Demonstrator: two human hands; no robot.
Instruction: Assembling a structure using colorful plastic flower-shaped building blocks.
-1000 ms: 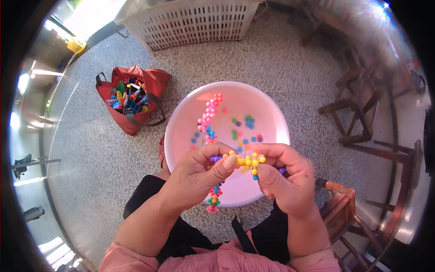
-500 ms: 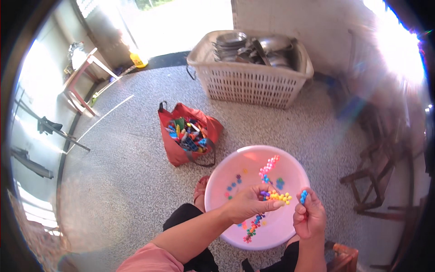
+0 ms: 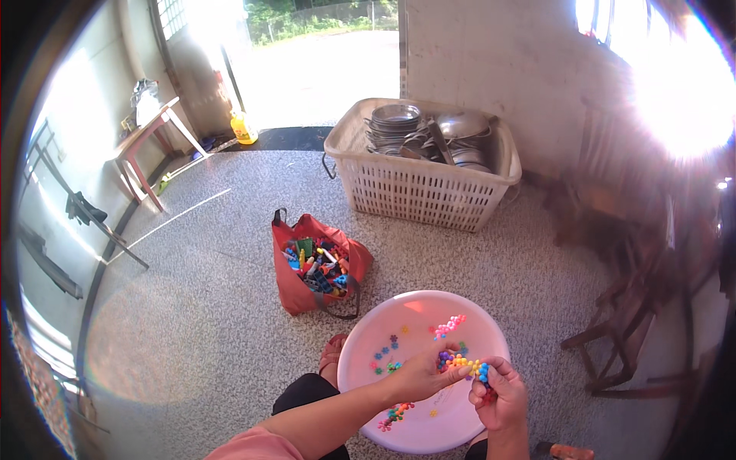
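Note:
My left hand (image 3: 418, 376) pinches a bumpy chain of plastic flower-shaped linking pieces (image 3: 461, 363), purple at one end, then orange and yellow. Between the fingertips of my right hand (image 3: 504, 400) is a blue flower-shaped piece (image 3: 484, 371), up against the chain's yellow end; whether the two are joined cannot be told. Both hands are over a pale pink basin (image 3: 349, 376). Inside it lie a pink chain (image 3: 450, 327) near the far side, a multicoloured chain (image 3: 395, 416) partly behind my left forearm, and several loose flower pieces (image 3: 393, 339).
A red bag (image 3: 288, 284) full of small coloured plastic toys stands left of the basin. Beyond it is a white slatted basket (image 3: 422, 192) of metal bowls and pans. Wooden furniture (image 3: 606, 341) is at the right, a small table (image 3: 142, 146) and yellow bottle (image 3: 244, 129) at the far left.
My right hand has moved left, bringing the blue piece against the yellow end of the chain. The view has tilted up, so the basin and room appear lower.

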